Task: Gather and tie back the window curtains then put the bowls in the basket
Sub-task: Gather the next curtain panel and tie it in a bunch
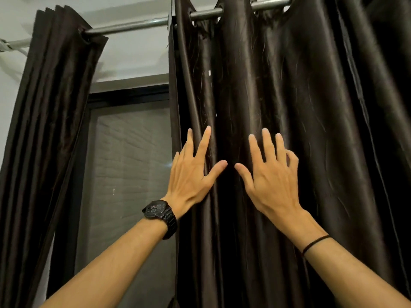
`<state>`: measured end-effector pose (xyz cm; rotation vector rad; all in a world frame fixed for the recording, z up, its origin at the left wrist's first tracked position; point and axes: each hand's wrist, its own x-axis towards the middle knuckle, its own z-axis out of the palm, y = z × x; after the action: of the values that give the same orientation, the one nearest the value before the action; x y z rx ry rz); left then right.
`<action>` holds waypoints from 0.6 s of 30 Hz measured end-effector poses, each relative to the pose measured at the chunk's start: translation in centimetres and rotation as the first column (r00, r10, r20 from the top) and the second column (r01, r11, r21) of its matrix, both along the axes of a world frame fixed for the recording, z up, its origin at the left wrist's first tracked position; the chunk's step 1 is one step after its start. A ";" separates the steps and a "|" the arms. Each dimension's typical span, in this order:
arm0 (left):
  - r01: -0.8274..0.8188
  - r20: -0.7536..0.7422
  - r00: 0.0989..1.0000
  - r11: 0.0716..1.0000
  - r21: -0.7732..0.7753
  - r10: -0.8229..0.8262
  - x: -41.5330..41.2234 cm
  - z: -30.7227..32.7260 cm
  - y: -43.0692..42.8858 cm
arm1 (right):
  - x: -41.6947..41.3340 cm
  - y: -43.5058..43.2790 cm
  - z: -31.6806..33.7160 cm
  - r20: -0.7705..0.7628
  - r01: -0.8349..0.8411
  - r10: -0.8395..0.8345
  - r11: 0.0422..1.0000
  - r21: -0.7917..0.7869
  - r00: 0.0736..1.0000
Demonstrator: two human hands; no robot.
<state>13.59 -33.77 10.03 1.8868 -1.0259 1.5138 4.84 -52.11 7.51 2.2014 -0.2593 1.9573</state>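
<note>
The right-hand curtain [278, 96] hangs by its eyelets from the metal rod [138, 25], spread in loose dark folds over the right part of the window [129, 163]. Both hands lie flat on it at mid-height, side by side with thumbs nearly meeting. The left hand [191, 174], with a black watch [159, 213] on the wrist, is just inside the curtain's left edge, fingers splayed wide and holding nothing. The right hand [272, 176], a thin black band [315, 242] around its wrist, is also spread, though its outer fingers curl slightly into a fold; nothing is clasped yet. This placement looks like a way to press the slippery cloth and bunch its pleats together before sliding them along the rod. The left-hand curtain [51, 107] is already bunched at the rod's left end, leaving the glass between exposed. No tie-back, bowls or basket show here, so gathering seems barely begun.
</note>
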 end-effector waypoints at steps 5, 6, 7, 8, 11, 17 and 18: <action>0.084 0.003 0.996 0.994 -0.070 -0.084 -0.9 3.8 -1.4 | -1.3 -3.4 3.4 0.093 -0.007 -0.002 0.995 0.098 0.996; 0.103 0.000 0.995 0.986 -0.128 -0.104 -0.8 4.3 -1.6 | -1.5 -3.7 4.1 0.092 -0.040 0.031 0.995 0.096 0.995; 0.129 -0.014 0.991 0.974 -0.188 -0.134 -0.8 4.8 -1.8 | -1.7 -3.7 4.6 0.070 -0.095 0.089 0.991 0.094 0.994; 0.152 -0.040 0.985 0.958 -0.243 -0.166 -0.7 5.2 -1.9 | -1.8 -3.6 5.2 0.040 -0.174 0.170 0.979 0.105 0.985; 0.237 -0.107 0.951 0.906 -0.350 -0.290 -0.4 6.2 -2.0 | -1.0 -2.8 7.4 0.016 -0.377 0.380 0.910 0.172 0.925; 0.168 -0.100 0.974 0.943 -0.288 -0.204 -0.3 6.5 0.2 | 2.9 2.2 12.0 0.037 -0.544 0.553 0.804 0.241 0.832; 0.154 -0.104 0.976 0.949 -0.274 -0.189 0.1 6.5 0.9 | 3.4 4.0 12.3 0.028 -0.572 0.582 0.789 0.225 0.813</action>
<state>13.66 -32.91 16.56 1.6406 -0.8577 1.3364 8.20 -48.16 19.85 2.7095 0.2586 2.2554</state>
